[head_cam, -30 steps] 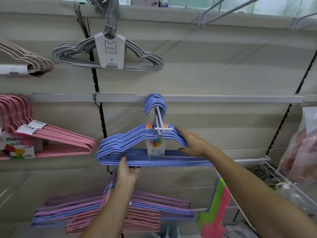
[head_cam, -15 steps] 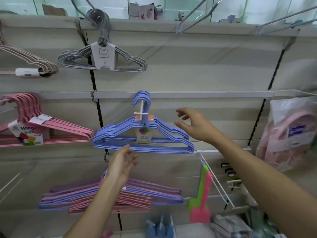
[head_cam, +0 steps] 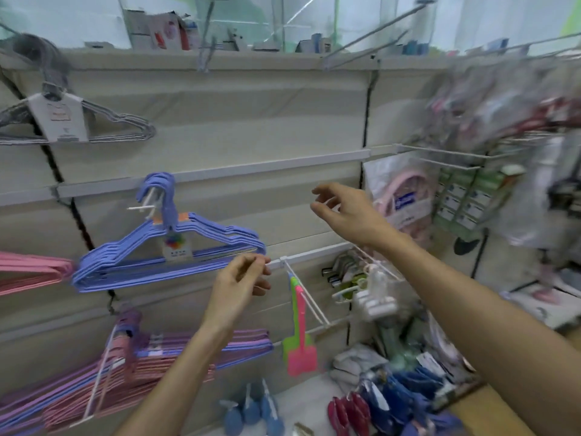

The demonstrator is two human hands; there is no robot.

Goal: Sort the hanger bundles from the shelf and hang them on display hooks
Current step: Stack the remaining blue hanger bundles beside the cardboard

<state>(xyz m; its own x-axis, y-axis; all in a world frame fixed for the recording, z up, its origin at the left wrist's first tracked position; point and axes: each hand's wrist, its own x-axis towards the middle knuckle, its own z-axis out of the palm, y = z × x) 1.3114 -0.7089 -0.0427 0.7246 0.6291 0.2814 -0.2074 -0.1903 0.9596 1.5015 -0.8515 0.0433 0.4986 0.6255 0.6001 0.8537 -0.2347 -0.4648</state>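
A bundle of blue hangers (head_cam: 163, 256) with a paper label hangs on a white display hook (head_cam: 143, 205) at centre left. My left hand (head_cam: 242, 284) hovers just right of the bundle's right tip, fingers loosely curled, holding nothing. My right hand (head_cam: 345, 212) is raised further right in front of the bare wall panel, fingers spread and empty. A grey hanger bundle (head_cam: 78, 121) hangs at upper left. Pink hangers (head_cam: 28, 272) show at the left edge, and a mixed pink and purple bundle (head_cam: 151, 357) hangs on a lower hook.
Green and pink flat plastic tools (head_cam: 298, 341) hang from a hook right of my left hand. Bagged pink goods (head_cam: 402, 196) and white clips (head_cam: 374, 294) crowd the right side. Blue and red items (head_cam: 361, 407) lie on the bottom shelf. Bare hooks (head_cam: 377, 33) jut out at the top.
Both hands have let go of the blue bundle, which now hangs on its hook. The view has swung right, so the bundle sits further left, and the hands have drifted right.
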